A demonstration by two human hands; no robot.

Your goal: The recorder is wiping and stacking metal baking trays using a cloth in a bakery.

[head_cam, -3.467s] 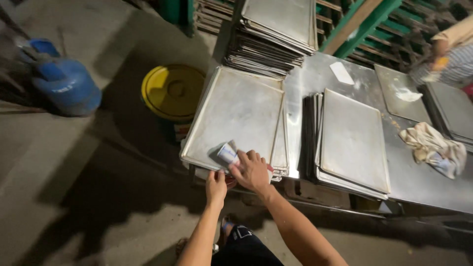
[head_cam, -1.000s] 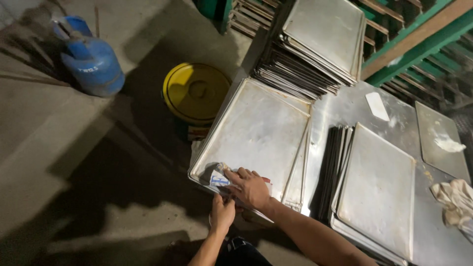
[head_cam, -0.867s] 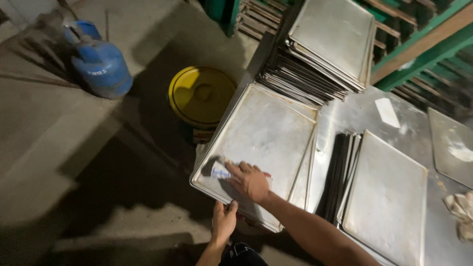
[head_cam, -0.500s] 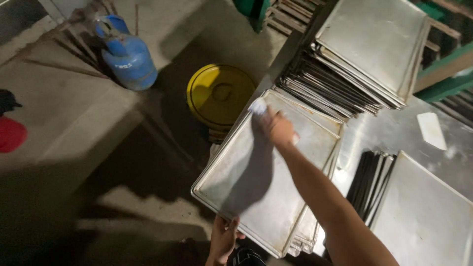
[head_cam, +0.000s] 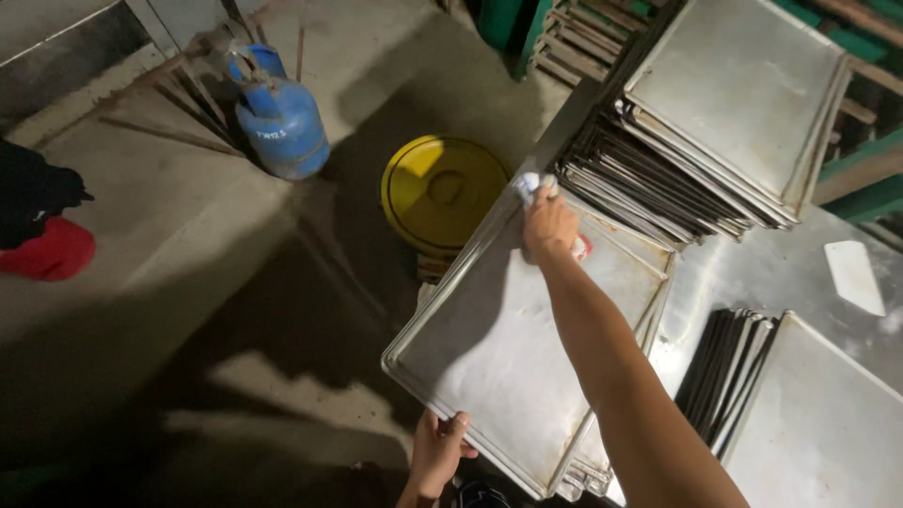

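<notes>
Light from above is being thrown across a large rectangular grey metal baking tray [head_cam: 513, 353], which is lying on top of a few like trays at the near left corner of the steel bench [head_cam: 752, 282]. The tray's near edge is being gripped by the left hand [head_cam: 437, 452], its grip pressed together around the rim with the thumb on top. The right hand [head_cam: 548, 226] is being stretched out to the tray's far corner, where a small pale wad of cloth or paper [head_cam: 529, 185] is being pinched in its closed grip and pressed against the metal; what exactly the wad is cannot be told. Just beyond that corner, a tall slanting stack of flat metal trays [head_cam: 715, 122] is being carried by the bench, and a further row of trays standing on edge [head_cam: 724, 376] is being propped beside another flat tray [head_cam: 818, 423] at the right. On the concrete floor [head_cam: 188, 245] to the left, a round yellow bucket lid [head_cam: 442, 193] is being partly shaded, with a blue gas cylinder [head_cam: 277, 118] standing farther off.
</notes>
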